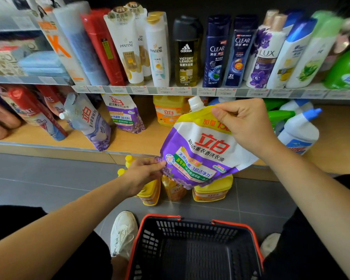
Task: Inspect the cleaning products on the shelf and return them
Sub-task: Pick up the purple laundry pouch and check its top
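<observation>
I hold a purple, white and yellow laundry detergent pouch (200, 150) with a white cap, tilted, in front of the lower shelf (129, 144). My right hand (245, 122) pinches its top right corner by the yellow band. My left hand (143, 170) grips its bottom left corner. The pouch's front label faces me. A matching pouch (122, 113) stands on the lower shelf, and another pouch (87, 122) leans beside it to the left.
Shampoo and body wash bottles (186, 51) line the upper shelf. Yellow detergent bottles (210, 190) stand on the grey floor below the pouch. A black basket (194, 249) with red rim sits between my white shoes. White toilet cleaner bottles (299, 130) stand at the right.
</observation>
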The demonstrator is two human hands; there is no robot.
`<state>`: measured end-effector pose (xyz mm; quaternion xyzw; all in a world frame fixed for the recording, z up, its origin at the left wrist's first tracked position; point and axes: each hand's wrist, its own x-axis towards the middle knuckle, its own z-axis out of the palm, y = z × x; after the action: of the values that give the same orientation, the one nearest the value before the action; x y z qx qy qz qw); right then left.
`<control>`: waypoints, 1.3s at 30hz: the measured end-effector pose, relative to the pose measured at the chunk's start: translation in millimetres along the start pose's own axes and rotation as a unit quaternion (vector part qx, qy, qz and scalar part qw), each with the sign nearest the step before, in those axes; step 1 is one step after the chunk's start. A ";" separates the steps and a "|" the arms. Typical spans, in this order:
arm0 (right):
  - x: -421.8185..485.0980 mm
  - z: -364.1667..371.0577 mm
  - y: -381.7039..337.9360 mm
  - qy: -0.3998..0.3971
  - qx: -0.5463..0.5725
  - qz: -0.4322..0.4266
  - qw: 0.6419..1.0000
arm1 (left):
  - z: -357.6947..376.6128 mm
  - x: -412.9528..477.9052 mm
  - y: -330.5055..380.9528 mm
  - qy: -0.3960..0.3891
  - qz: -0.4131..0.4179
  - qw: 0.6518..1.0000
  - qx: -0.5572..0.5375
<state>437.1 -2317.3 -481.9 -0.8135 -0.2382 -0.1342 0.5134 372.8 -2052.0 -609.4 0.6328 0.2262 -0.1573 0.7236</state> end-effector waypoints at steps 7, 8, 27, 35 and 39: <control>1.2 -3.1 39.7 0.077 -0.004 0.093 0.993 | -11.4 6.4 17.0 0.106 0.068 0.991 -0.049; 1.3 -1.8 45.0 0.085 -0.010 0.113 0.990 | -12.5 6.2 21.8 0.125 0.102 0.986 -0.030; 2.6 39.9 42.7 0.076 0.123 0.276 0.950 | 24.2 -39.7 111.4 0.194 0.503 0.799 0.265; -9.7 68.4 10.6 -0.139 0.125 0.078 0.979 | 37.4 -45.7 101.3 0.130 0.517 0.784 0.318; -8.3 65.9 11.5 -0.101 0.153 0.079 0.980 | 40.8 -48.7 103.9 0.097 0.517 0.800 0.288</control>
<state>434.3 -2264.2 -523.4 -0.7510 -0.2414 0.0271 0.6140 390.2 -2079.6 -492.0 0.8470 -0.1208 0.2444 0.4563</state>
